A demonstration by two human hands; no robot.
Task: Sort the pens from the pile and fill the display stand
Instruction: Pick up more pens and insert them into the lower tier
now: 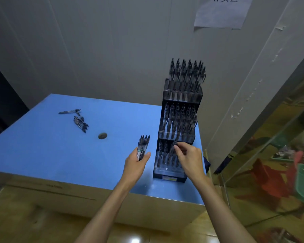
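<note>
Blue table (51, 151) holds tiered display stand (181, 97), nearly full. Right hand (189, 157) pinches a pen (174, 146) at bottom tier; left hand (136, 163) grips pen bundle (143, 145). Loose pile (80, 121) far left. Wall paper (221, 13) writing unreadable.

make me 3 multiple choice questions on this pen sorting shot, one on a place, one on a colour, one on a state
1. Where do the loose pens lie?
A. far left of the table
B. on the floor
C. on top of the stand

2. What colour is the table top?
A. red
B. blue
C. white

3. What is the left hand doing?
A. resting flat
B. pointing at the wall
C. holding a bunch of pens

Answers:
1 A, they lie far left, apart from the stand.
2 B, the surface is plainly blue.
3 C, its fingers wrap the bunch of pens, while the right hand pinches a pen at the lowest tier.
</note>
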